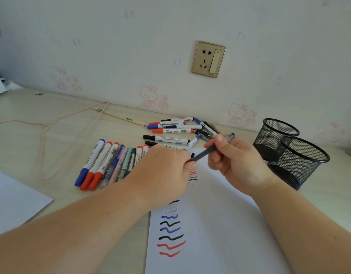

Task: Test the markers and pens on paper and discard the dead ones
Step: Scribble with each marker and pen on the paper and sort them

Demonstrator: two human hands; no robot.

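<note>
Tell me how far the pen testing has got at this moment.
Partway. Done: the paper carries many red, blue and black squiggles, and a row of pens lies sorted at left. In hand: the left hand and right hand both grip a grey pen. Left: the far pile looks untested.

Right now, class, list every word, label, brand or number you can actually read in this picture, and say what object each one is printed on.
"WHITEBOARD": on the barrel of the red-capped marker in the far pile by the wall.
Other print and barcodes on the marker barrels: too small to read.
Patterned pens in the near row: print too blurred to read.
Wall socket, mesh pen cups, paper: no text, only test squiggles on the paper.
</note>
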